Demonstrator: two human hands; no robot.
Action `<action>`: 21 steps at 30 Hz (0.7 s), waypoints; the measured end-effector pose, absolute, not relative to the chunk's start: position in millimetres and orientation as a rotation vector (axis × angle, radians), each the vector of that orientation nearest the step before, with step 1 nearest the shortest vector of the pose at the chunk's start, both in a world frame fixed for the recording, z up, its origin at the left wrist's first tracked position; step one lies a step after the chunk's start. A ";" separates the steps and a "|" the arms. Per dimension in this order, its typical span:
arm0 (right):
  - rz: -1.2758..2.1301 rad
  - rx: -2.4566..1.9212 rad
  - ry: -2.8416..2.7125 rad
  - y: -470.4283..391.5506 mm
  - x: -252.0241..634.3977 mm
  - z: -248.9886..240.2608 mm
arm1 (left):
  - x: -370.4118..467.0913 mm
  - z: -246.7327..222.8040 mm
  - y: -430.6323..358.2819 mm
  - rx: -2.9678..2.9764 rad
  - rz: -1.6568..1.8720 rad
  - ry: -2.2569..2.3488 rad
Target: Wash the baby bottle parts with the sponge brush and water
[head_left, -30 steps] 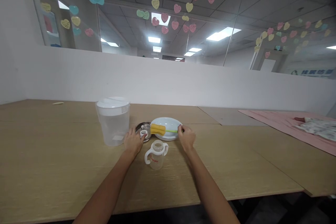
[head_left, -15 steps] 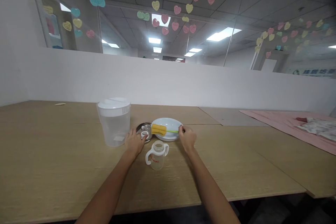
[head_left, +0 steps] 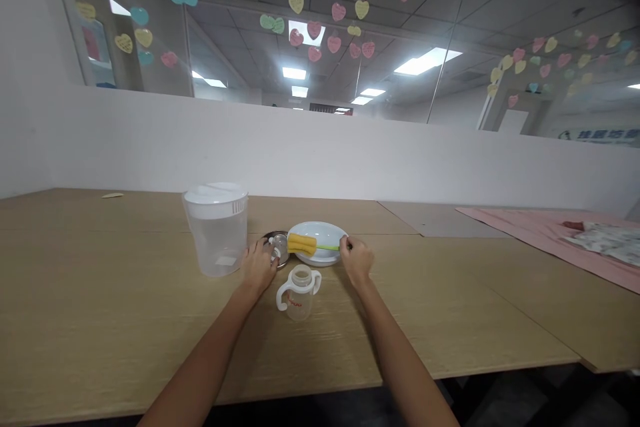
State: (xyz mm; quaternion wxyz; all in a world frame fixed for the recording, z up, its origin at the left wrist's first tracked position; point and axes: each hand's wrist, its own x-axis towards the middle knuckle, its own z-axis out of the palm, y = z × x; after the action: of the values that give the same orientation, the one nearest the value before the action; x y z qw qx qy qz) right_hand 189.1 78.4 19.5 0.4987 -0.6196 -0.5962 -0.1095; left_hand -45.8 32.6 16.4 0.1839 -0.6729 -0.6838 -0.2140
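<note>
**Your right hand [head_left: 357, 261] holds a yellow sponge brush [head_left: 302, 245] at the white bowl [head_left: 325, 261]**

At far left, a thin pale piece [head_left: 113, 195] lies near the back of the bench [head_left: 140, 320]. A translucent pitcher [head_left: 215, 240], capped with a white lid [head_left: 216, 193], stands upright ahead of your left forearm. Just beside it, your left hand [head_left: 258, 267] reaches down to a round metal dish [head_left: 287, 258], fingers at a white ring [head_left: 276, 253]; whether that grip is closed on the ring cannot be made out. A clear piece [head_left: 279, 241] sits in the dish beyond your fingertips. Between your forearms, a clear bottle [head_left: 299, 303] with two white handles and red lettering stands upright on the bench, its mouth facing up. Behind it, the brush lies level, its yellow head across the bowl's left edge; whether the two touch is unclear. Your right grip is closed around the far end of the brush's green handle [head_left: 327, 248], at the bowl's right rim. Well apart, at far right, a patterned cloth [head_left: 607, 242] rests on a pink sheet [head_left: 530, 225].
</note>
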 end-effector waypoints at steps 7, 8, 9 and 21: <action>-0.248 -1.497 -1.448 77.2 189.3 20.4 | -48.8 19.5 33.9 -1.920 -0.557 -1.972; -0.248 -1.493 -1.452 77.3 189.4 20.3 | -49.5 19.7 34.0 -1.917 -0.559 -1.972; -0.249 -1.489 -1.454 77.5 189.5 20.2 | -50.2 19.8 34.1 -1.914 -0.560 -1.973; -0.267 -1.512 -1.453 77.1 189.8 21.4 | -48.8 19.6 33.3 -1.901 -0.549 -1.985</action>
State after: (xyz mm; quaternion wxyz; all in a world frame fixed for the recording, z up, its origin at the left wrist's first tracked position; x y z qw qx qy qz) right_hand 189.8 77.1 21.4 0.4915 -0.6231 -0.5985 -0.1098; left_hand -48.8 33.3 19.6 0.1689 -0.6685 -0.6980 -0.1932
